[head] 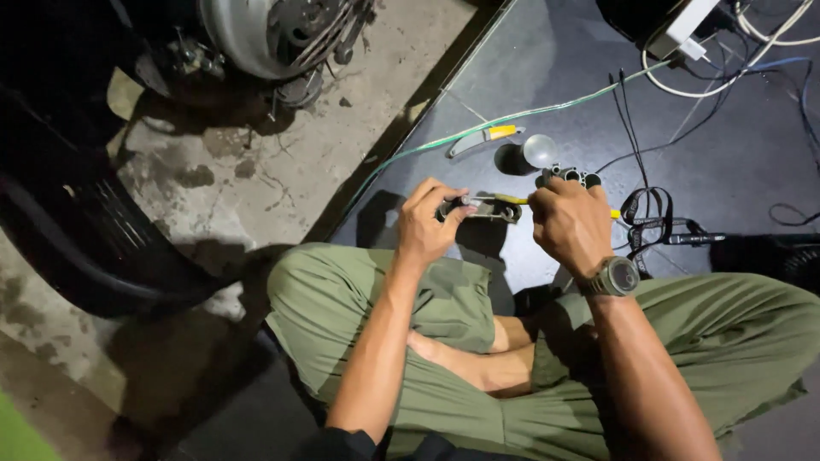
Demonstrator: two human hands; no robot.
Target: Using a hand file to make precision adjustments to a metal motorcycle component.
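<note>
Person sits cross-legged on dark floor (555, 85), green trousers (444, 307). Left hand (427, 226) is clenched around a small dark part (478, 207), fingers curled over its left end. Right hand (568, 224) grips a yellow-handled tool (512, 199); the shaft points at 9 o'clock into the part, the yellow end pokes out at 3 o'clock past the knuckles. Both hands sit close together, just above centre, over the knees. Watch (615, 276) on right wrist. At 12 o'clock from the right hand: bulb (538, 151) with dark base lying on the floor, and a dark fitting (571, 177) just touching the knuckles' top edge. Cutter with yellow tip (483, 137) at 11 o'clock from the bulb, beside a green wire (512, 118) running diagonally to 1 o'clock. Black strap (649, 218) at 3 o'clock. White cables (726, 81) and adapter (683, 30) top right. Tyre (68, 239) at 9 o'clock, metal wheel hub (273, 34) at 11 o'clock on concrete (256, 162).
</note>
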